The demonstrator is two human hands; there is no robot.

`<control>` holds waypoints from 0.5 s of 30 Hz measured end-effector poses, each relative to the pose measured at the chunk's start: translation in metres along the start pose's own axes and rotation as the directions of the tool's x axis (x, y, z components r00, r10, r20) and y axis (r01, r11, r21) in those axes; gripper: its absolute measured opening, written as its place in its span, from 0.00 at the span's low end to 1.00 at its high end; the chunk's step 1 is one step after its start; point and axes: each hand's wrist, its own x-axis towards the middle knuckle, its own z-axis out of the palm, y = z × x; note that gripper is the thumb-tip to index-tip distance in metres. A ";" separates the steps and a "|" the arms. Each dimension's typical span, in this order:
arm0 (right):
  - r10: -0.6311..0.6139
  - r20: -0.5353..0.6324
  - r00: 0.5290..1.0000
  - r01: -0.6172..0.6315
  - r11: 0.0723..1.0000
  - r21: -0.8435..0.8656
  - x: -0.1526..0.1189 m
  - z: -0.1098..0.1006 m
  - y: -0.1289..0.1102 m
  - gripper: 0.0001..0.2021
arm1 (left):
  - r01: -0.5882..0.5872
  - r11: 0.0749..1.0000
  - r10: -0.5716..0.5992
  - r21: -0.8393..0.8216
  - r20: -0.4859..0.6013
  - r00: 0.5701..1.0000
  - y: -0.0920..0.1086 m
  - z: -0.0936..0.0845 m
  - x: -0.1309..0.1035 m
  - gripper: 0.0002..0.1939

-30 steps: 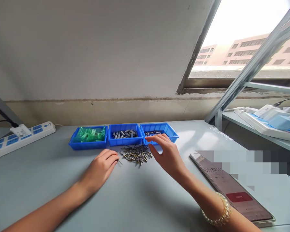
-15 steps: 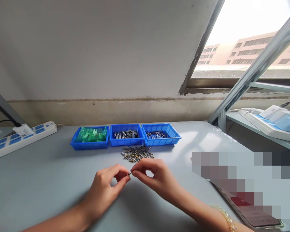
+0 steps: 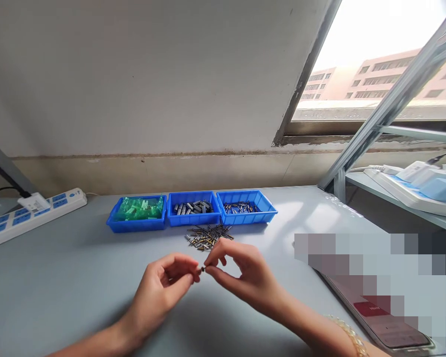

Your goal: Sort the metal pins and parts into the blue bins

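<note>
In front of me, low over the table, my right hand [image 3: 245,272] pinches a small dark metal pin [image 3: 202,269] between thumb and forefinger. My left hand [image 3: 171,282] is curled around the pin's other end, fingertips touching it and the thumb drawn slightly back. Most of the pin is hidden by the fingers. Just beyond my hands lies a loose pile of thin metal pins [image 3: 204,238], some with brass-coloured and black parts. My right hand covers the near edge of that pile.
Behind the pile stand three blue bins: a left bin [image 3: 136,228] with a green plastic bag [image 3: 139,208], a middle bin [image 3: 195,221] of grey metal pieces, and a right bin [image 3: 249,218] of small pins. Power strips [image 3: 65,201] and a phone [image 3: 397,329] lie at the sides.
My left thumb has loosened and drawn back from the forefinger. My right fingertips have closed in on the pin's dark end. The pile and bins stay put.
</note>
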 end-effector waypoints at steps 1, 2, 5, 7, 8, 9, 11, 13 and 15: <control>0.039 -0.011 0.999 -0.039 0.999 0.002 0.001 -0.002 0.001 0.04 | -0.019 1.000 0.019 -0.004 -0.041 0.999 0.001 -0.001 -0.001 0.04; 0.079 -0.015 0.997 -0.079 0.997 0.007 0.002 -0.003 0.001 0.04 | -0.035 0.999 0.034 -0.012 -0.065 0.997 0.001 -0.002 -0.002 0.04; 0.191 0.024 0.981 -0.191 0.981 0.031 0.002 -0.001 0.005 0.04 | -0.093 0.994 0.091 -0.049 -0.043 0.995 0.001 -0.004 -0.005 0.04; 0.260 0.086 0.962 -0.266 0.962 0.066 0.000 0.003 0.008 0.05 | -0.136 0.989 0.137 -0.058 0.025 0.990 -0.001 -0.004 -0.006 0.06; 0.293 0.119 0.949 -0.305 0.947 0.104 -0.001 0.006 0.010 0.04 | -0.149 0.987 0.153 -0.057 0.062 0.986 -0.003 -0.004 -0.007 0.07; 0.323 0.153 0.934 -0.346 0.926 0.154 -0.002 0.009 0.012 0.03 | -0.156 0.986 0.162 -0.059 0.096 0.982 -0.005 -0.004 -0.007 0.09; 0.373 0.221 0.901 -0.424 0.862 0.277 -0.004 0.013 0.016 0.05 | -0.154 0.986 0.162 -0.070 0.141 0.977 -0.007 -0.004 -0.006 0.10; 0.404 0.288 0.868 -0.491 0.786 0.376 -0.005 0.015 0.018 0.10 | -0.159 0.984 0.169 -0.077 0.153 0.974 -0.008 -0.005 -0.006 0.10; 0.418 0.317 0.851 -0.520 0.750 0.408 -0.003 0.013 0.019 0.12 | -0.181 0.982 0.187 -0.053 0.138 0.973 -0.007 -0.006 -0.005 0.10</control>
